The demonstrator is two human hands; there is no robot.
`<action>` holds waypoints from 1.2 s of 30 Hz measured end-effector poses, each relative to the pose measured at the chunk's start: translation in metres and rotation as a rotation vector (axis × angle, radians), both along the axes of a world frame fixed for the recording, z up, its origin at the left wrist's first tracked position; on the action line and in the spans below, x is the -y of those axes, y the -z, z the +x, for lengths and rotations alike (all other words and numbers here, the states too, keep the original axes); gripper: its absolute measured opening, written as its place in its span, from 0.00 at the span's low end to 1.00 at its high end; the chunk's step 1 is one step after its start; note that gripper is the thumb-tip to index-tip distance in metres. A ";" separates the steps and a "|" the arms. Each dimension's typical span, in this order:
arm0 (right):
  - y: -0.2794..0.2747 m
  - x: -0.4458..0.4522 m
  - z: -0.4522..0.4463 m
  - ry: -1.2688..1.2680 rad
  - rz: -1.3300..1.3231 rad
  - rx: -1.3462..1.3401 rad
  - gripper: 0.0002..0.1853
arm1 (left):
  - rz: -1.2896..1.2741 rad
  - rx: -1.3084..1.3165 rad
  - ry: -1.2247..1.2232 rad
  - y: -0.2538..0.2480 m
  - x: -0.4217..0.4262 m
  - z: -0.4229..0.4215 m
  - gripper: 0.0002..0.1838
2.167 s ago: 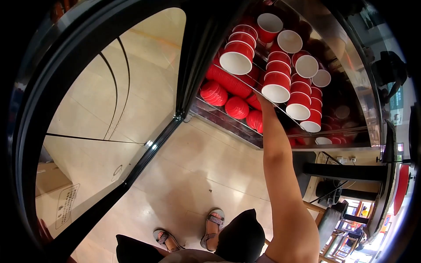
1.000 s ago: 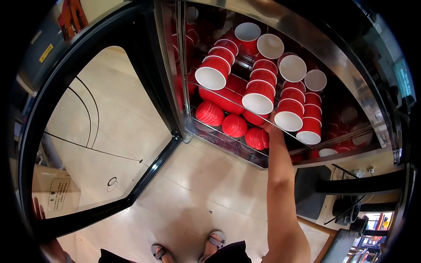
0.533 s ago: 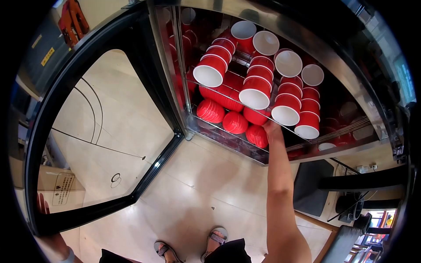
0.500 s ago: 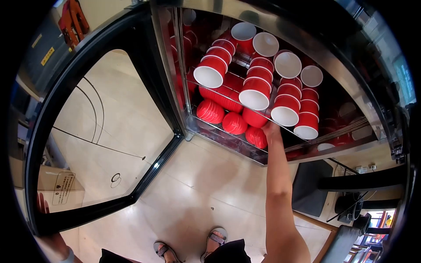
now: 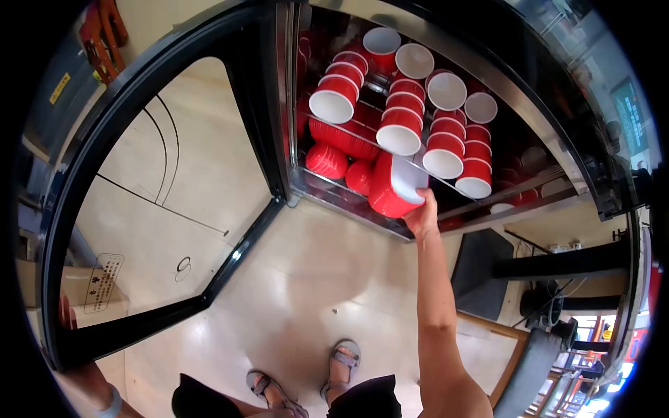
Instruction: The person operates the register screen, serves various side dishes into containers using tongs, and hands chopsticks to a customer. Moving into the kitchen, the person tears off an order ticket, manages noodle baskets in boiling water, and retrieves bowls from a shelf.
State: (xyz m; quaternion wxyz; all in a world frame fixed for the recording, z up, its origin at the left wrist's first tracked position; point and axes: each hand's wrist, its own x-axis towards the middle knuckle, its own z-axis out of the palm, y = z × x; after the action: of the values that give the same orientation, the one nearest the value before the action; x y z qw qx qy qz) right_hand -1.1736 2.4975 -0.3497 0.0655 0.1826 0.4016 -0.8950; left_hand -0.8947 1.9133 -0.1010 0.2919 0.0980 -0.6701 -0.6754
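My right hand (image 5: 424, 214) grips a red container (image 5: 387, 188) with a white inside. Its thumb lies over the rim and the container tilts at the front of the lower shelf. Round red items (image 5: 326, 161) sit to its left, with a long red stack (image 5: 348, 139) behind them. Above, on a wire shelf, red cups (image 5: 400, 129) lie in nested rows with their white insides facing me. At the far left my left hand (image 5: 80, 380) is wrapped round the black-framed glass door (image 5: 139, 333), its fingertips showing through the pane.
The door stands swung out to the left of the cabinet (image 5: 348, 212). Pale floor tiles (image 5: 300, 258) lie below, where my sandalled feet stand. To the right are a dark panel (image 5: 481, 272) and a grey padded seat (image 5: 533, 369). A cardboard box (image 5: 111, 303) shows behind the glass.
My right hand has drawn the red container forward and turned it, so its white inside now shows. The left hand stays on the door; the whole view has shifted slightly.
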 end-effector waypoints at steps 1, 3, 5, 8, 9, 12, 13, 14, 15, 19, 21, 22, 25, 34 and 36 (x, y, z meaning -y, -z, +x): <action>-0.002 0.007 0.016 0.029 0.014 0.017 0.27 | 0.010 0.026 0.010 -0.002 0.003 -0.002 0.34; 0.000 0.015 0.048 0.020 0.005 0.057 0.27 | 0.125 -0.053 0.265 -0.004 0.006 -0.004 0.34; -0.013 0.030 0.092 0.027 -0.027 0.103 0.26 | 0.157 -0.045 0.231 -0.005 0.007 0.000 0.35; -0.035 0.053 0.162 0.123 -0.080 0.167 0.25 | 0.472 -0.155 0.513 -0.014 -0.011 -0.005 0.34; -0.047 0.058 0.186 0.124 -0.101 0.148 0.25 | 0.527 -0.126 0.422 -0.017 -0.014 0.005 0.35; -0.117 0.071 0.260 0.112 -0.028 0.330 0.30 | 0.619 0.019 -0.067 0.008 -0.011 0.063 0.34; -0.149 0.077 0.281 0.099 0.012 0.371 0.32 | 0.569 0.092 -0.198 0.000 -0.036 0.065 0.32; -0.178 0.078 0.302 0.072 0.039 0.385 0.35 | 0.477 0.141 -0.037 0.006 -0.049 0.081 0.30; -0.210 0.077 0.322 0.044 0.067 0.399 0.37 | 0.359 0.338 0.040 -0.023 -0.084 0.074 0.27; -0.365 0.089 0.370 0.074 0.183 0.518 0.38 | 0.298 0.981 0.508 -0.112 -0.161 0.070 0.21; -0.424 0.089 0.382 0.081 0.228 0.499 0.38 | 0.502 0.667 0.599 -0.098 -0.194 0.116 0.22; -0.459 0.093 0.380 0.035 0.223 0.507 0.39 | 0.220 0.721 0.669 -0.086 -0.203 0.141 0.20; -0.534 0.122 0.355 -0.069 0.176 0.482 0.40 | 0.276 0.872 0.812 -0.154 -0.172 0.119 0.20; -0.567 0.283 0.167 -0.323 -0.004 0.300 0.41 | 0.419 0.774 0.461 -0.257 -0.009 -0.072 0.22; -0.583 0.345 0.097 -0.452 0.022 0.262 0.42 | 0.546 0.511 0.440 -0.266 0.025 -0.125 0.23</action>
State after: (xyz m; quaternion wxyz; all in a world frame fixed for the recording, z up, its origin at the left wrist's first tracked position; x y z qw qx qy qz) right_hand -1.0764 2.1521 0.2328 0.3132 0.2033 0.4300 -0.8220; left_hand -1.0196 1.8880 0.1649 -0.0708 0.1906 -0.5224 -0.8281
